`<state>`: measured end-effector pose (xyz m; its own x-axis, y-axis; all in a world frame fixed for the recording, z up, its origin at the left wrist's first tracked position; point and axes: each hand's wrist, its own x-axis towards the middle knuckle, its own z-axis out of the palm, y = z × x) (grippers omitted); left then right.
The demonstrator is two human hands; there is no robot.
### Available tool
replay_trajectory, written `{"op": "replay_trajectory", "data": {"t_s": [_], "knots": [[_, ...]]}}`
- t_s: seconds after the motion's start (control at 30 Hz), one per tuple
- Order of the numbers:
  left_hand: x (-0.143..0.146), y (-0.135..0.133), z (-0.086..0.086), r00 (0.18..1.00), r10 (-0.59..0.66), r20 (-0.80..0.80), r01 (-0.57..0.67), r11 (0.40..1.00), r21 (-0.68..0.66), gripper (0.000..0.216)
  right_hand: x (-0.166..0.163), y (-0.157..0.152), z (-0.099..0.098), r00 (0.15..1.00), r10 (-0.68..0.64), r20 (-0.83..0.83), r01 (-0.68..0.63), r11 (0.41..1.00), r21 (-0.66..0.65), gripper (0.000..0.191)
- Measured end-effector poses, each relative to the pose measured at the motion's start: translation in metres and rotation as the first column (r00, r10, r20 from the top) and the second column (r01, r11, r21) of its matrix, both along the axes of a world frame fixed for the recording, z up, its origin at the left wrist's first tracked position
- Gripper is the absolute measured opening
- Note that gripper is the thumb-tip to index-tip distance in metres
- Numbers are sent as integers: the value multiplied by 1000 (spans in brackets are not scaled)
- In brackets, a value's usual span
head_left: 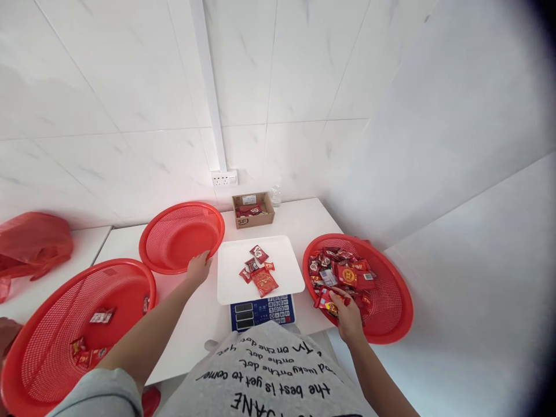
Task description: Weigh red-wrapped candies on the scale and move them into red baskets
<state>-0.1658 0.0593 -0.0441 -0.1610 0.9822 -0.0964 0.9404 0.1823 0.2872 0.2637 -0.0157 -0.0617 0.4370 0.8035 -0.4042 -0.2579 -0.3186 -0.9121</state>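
My left hand (198, 269) is closed on the near right rim of a red mesh basket (182, 240), with some fingers hidden. On the right, my right hand (348, 317) grips red wrapped snack packets (328, 301) above the near side of another red basket (397, 301), which is heaped with red packets (347, 272). Between my hands, a white weighing tray (230, 269) holds several small snack packets and a bigger red packet (264, 282). The tray sits on a blue digital scale (263, 313).
A third red basket (39, 330) at left contains a few packets; another person's hand (7, 336) is beside it. Behind the scale stand a cardboard box (256, 219) of packets and a clear bottle (275, 196). A red plastic bag (35, 240) lies far left.
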Motion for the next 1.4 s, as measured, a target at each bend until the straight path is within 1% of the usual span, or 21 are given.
{"op": "replay_trajectory", "data": {"t_s": [0.1,0.17,0.23,0.3,0.37,0.47,0.57,0.7,0.8,0.87,0.93,1.0,1.07,1.13,1.17,1.2,1.27,1.3,1.33,1.37,1.4], "knots": [[30,-2,1,998,-61,32,59,996,65,43,0,-1,-1,998,5,70,-6,1000,2,49],[50,-8,1,982,-180,57,173,978,112,45,-1,-1,0,994,11,110,-12,1000,4,46],[69,-14,2,923,-373,97,361,924,124,51,-1,-2,1,991,26,128,-27,1000,3,44],[86,-17,4,839,-525,143,519,851,81,65,-2,-2,2,990,41,132,-42,999,0,42],[98,-16,8,803,-571,171,580,815,-1,72,-2,-2,3,989,48,139,-48,999,-4,40],[108,-8,15,804,-561,197,583,809,-75,61,-2,-2,2,990,52,128,-52,999,-2,40],[111,-1,18,840,-500,210,526,846,-87,46,-1,-1,0,994,43,101,-44,999,12,41],[111,3,11,893,-388,227,417,904,-94,35,1,-1,-4,990,43,134,-45,999,11,42],[105,5,8,927,-294,232,314,948,-54,30,2,-1,-5,983,58,172,-59,998,-2,43],[91,10,12,954,-204,219,210,978,-1,30,2,-1,-5,983,66,172,-67,998,0,43],[69,17,22,976,-91,199,81,995,57,30,1,-2,-4,984,67,168,-70,998,9,42],[42,24,35,984,29,178,-47,994,97,29,1,-2,-3,983,65,169,-69,997,19,42],[19,30,45,979,128,156,-146,983,110,30,0,-2,-2,983,67,172,-71,997,16,41],[9,33,50,974,186,129,-201,972,121,38,0,-2,-1,984,68,167,-71,997,9,41],[10,34,50,975,190,116,-205,971,127,41,0,-2,0,984,69,164,-71,997,7,41],[17,34,47,978,177,107,-191,972,135,43,-1,-1,1,984,70,163,-72,997,6,41],[44,32,37,993,66,98,-79,987,138,41,-1,-1,3,985,72,160,-73,997,4,41],[61,30,31,994,-22,102,8,991,135,40,-1,-1,3,985,74,156,-75,997,4,40],[80,28,25,980,-176,98,165,980,113,43,-2,-1,4,986,73,150,-75,997,4,40],[98,26,19,948,-302,105,294,952,81,47,-2,-1,4,988,73,137,-74,997,5,40],[115,25,13,917,-381,118,379,925,42,50,-1,-1,3,990,72,122,-73,997,6,41]]}}
